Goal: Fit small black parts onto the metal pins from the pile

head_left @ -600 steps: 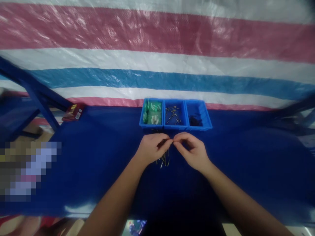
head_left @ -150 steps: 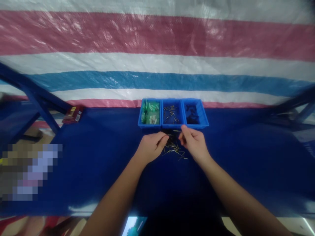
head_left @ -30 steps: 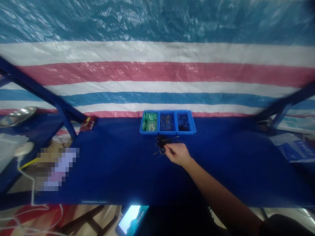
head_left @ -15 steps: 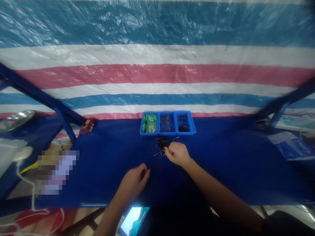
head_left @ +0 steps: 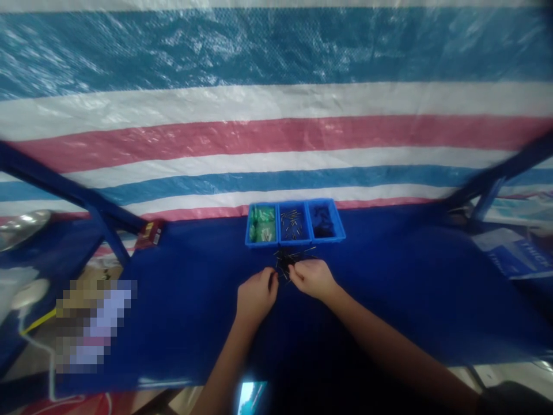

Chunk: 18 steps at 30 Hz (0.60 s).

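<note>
A loose pile of thin dark and metallic pieces (head_left: 284,259) lies on the blue table in front of three joined blue bins. At the pile's right edge is my right hand (head_left: 311,278), its fingers pinched together on something too small to make out. My left hand (head_left: 258,293) is at the pile's lower left, fingers curled with the tips close together; what they hold, if anything, is hidden. The left bin (head_left: 262,244) contains green and whitish items, the middle bin (head_left: 295,241) thin metallic pieces, and the right bin (head_left: 329,237) dark pieces.
A red box (head_left: 149,234) sits at the table's back left. Blue-and-white packaging (head_left: 514,253) lies at the right. Below the table's front edge a lit screen (head_left: 251,397) shows. Blue frame bars slant at both sides, with a striped sheet behind.
My left hand has moved up and right to the pile, close to my right hand. My right hand stays beside the pile. The view has tilted slightly.
</note>
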Each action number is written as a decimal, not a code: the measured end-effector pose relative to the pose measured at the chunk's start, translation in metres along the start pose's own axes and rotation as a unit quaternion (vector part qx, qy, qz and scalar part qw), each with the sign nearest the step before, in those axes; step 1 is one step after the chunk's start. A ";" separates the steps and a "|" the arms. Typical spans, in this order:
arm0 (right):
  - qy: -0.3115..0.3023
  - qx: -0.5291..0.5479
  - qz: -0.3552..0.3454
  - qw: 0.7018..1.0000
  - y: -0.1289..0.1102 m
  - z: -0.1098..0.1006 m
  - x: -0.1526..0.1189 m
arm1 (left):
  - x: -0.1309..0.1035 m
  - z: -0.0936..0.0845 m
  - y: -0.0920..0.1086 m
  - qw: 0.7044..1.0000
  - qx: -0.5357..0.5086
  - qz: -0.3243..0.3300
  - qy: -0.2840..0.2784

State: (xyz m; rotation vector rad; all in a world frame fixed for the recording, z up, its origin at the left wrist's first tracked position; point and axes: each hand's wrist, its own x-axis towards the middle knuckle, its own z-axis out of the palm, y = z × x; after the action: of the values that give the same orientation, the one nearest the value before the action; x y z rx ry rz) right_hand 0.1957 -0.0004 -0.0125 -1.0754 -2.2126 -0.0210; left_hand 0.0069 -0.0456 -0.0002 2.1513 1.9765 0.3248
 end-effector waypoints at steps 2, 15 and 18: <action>0.003 -0.005 0.002 1.000 0.000 0.000 0.001 | 0.004 0.001 0.001 1.000 0.000 0.008 0.002; 0.013 0.005 0.050 0.999 -0.004 -0.002 0.007 | 0.010 -0.004 -0.003 0.997 -0.063 0.041 -0.011; 0.023 0.009 0.074 0.997 -0.003 -0.003 0.007 | 0.010 -0.003 -0.004 0.997 -0.064 0.049 -0.009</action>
State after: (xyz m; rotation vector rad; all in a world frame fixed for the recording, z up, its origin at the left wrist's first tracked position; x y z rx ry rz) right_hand 0.1918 0.0015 -0.0057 -1.2147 -2.0820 0.0385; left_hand 0.0034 -0.0355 0.0017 2.1653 1.7935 0.4345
